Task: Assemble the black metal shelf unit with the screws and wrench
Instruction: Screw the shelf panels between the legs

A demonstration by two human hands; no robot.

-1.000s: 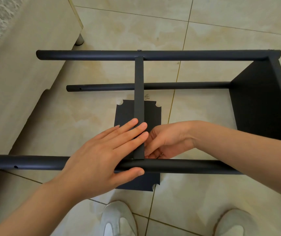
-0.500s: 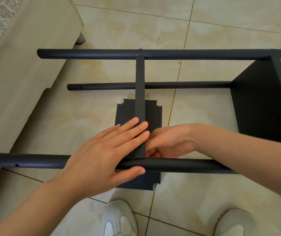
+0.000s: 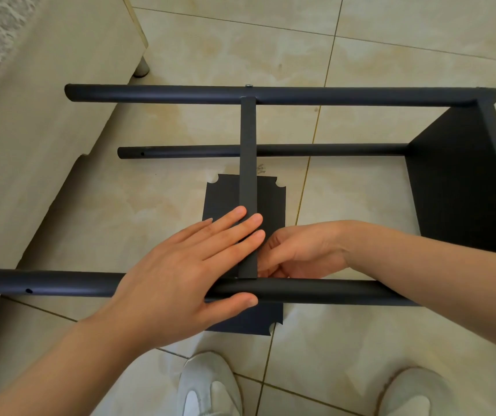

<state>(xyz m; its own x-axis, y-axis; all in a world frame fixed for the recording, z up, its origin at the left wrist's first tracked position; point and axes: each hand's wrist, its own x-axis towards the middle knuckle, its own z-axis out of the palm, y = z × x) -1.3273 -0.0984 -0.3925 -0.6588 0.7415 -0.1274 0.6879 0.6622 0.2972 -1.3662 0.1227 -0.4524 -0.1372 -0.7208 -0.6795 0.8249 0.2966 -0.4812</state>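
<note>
DESK: Black metal shelf unit (image 3: 330,97), where is it in the shot?

PHOTOGRAPHER: On its side on the tiled floor (image 3: 390,55), directly under both hands. The left hand (image 3: 177,283) lies flat across the crossbar (image 3: 248,163) with fingers straight. Its palm is over the near tube (image 3: 330,291) and its thumb runs along that tube's near side. It presses and grips nothing.

DESK: And the right?

PHOTOGRAPHER: The right hand (image 3: 303,253) sits just right of the left hand's fingertips, fingers curled in at the joint where the crossbar meets the near tube. Its fingertips are hidden behind the bar, so I cannot tell whether it pinches a screw. No wrench shows.

DESK: Beyond the hands?

PHOTOGRAPHER: The far tube (image 3: 150,94) has a screw head (image 3: 248,85) at the crossbar's other end. The solid end panel (image 3: 462,181) is well right of the right forearm. A loose notched panel (image 3: 225,196) lies on the floor beneath the left hand.

DESK: How will it handle?

PHOTOGRAPHER: Stiff and fairly light, by the look of it: hollow tube and thin sheet. The paint looks smooth, so a round tube may roll under a flat palm. The near joint appears unfastened, so the frame could rack. It is best held by a tube close to the joint or by the end panel's edge, not by the free ends left of the left hand.
</note>
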